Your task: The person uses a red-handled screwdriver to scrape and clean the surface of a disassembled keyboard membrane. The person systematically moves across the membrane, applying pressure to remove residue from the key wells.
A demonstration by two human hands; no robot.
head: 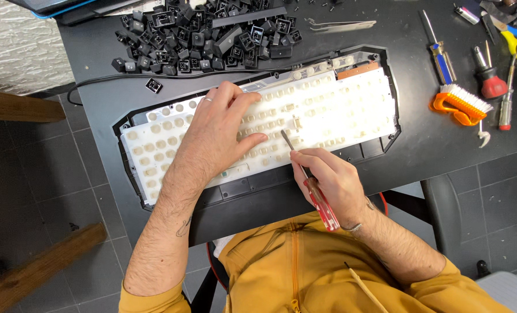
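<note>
A black keyboard frame (380,145) lies on the dark desk with its keycaps off, covered by a white rubber dome sheet (339,107). My left hand (215,136) rests flat on the sheet's left half, fingers spread, a ring on one finger. My right hand (328,179) grips a screwdriver (322,203) with a clear red handle; its metal tip touches the sheet near the lower middle.
A heap of loose black keycaps (203,37) lies behind the keyboard, with one stray cap (153,85) to the left. Tweezers (342,25), a blue-handled screwdriver (441,55), an orange brush (460,103) and red-handled tools (490,78) lie at the right. Tiled floor lies below.
</note>
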